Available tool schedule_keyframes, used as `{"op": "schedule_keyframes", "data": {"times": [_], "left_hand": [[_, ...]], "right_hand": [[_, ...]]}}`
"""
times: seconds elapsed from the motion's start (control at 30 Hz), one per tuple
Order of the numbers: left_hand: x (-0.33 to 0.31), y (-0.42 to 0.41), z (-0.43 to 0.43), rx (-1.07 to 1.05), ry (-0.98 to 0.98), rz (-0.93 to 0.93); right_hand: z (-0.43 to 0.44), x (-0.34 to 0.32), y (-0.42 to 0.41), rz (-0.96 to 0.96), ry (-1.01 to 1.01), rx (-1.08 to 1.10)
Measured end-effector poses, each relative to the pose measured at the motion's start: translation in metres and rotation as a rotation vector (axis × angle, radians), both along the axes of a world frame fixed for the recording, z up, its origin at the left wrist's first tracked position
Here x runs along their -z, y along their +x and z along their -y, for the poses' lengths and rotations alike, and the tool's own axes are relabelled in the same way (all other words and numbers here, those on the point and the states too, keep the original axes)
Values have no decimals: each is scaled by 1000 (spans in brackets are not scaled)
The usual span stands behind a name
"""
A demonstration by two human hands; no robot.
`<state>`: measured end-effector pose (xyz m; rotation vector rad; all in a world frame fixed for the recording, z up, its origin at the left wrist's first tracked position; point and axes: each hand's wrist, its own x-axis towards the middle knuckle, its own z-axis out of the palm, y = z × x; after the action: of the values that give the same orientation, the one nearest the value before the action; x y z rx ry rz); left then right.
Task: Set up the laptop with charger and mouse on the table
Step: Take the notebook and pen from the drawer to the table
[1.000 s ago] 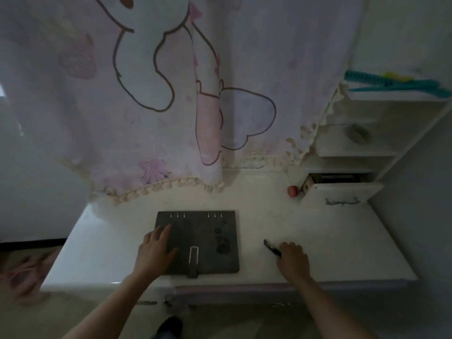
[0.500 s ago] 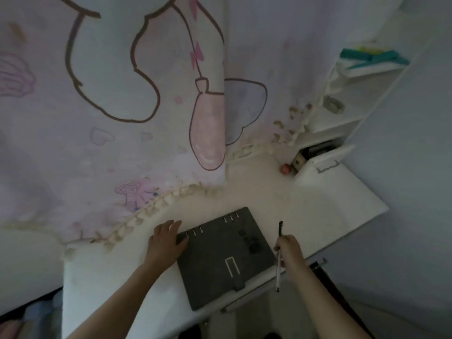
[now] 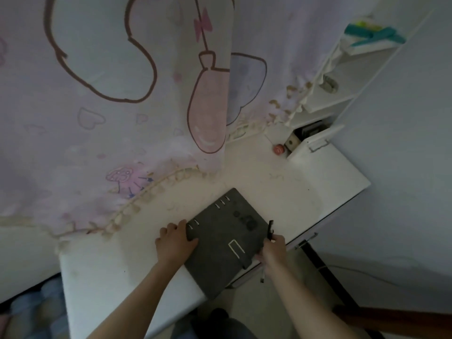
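Note:
A dark grey felt binder [image 3: 221,241] with metal rings and a strap clasp lies on the white table [image 3: 305,187], its near corner hanging over the front edge. My left hand [image 3: 175,242] grips the binder's left edge, thumb on top. My right hand [image 3: 272,250] holds a black-and-white pen [image 3: 267,243] and touches the binder's right edge. No laptop, charger or mouse shows anywhere.
A pink cartoon curtain [image 3: 122,94] hangs over the back of the table. White shelves [image 3: 325,101] stand at the back right with an open flap door [image 3: 315,145], a small red ball [image 3: 278,150] beside it, and teal items [image 3: 374,35] on top.
The view has tilted and drawn closer. My right hand picked the pen up off the table and came to the binder's right edge. My left hand shifted from the cover to its left edge.

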<state>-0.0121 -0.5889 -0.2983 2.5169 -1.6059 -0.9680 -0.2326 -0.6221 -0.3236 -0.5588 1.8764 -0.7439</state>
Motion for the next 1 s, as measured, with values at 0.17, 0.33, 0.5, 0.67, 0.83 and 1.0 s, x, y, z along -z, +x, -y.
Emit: {"op": "schedule_keyframes", "data": {"times": [0.17, 0.33, 0.5, 0.67, 0.83, 1.0], "left_hand": [[-8, 6, -2, -204, 200, -203], [-14, -2, -7, -261, 189, -371], [-26, -15, -20, -431, 70, -511], [-37, -26, -37, -505, -128, -695], [-43, -8, -52, -476, -175, -746], [-52, 22, -58, -432, -191, -910]], "right_hand": [[-2, -6, 9, 41, 18, 9], [-5, -10, 9, -5, -12, -54], [-10, -11, 2, 56, -22, -108], [-18, -16, 5, 89, -79, -140], [-28, -43, 15, 174, -117, -149], [-47, -69, 28, 184, -172, -148]]}}
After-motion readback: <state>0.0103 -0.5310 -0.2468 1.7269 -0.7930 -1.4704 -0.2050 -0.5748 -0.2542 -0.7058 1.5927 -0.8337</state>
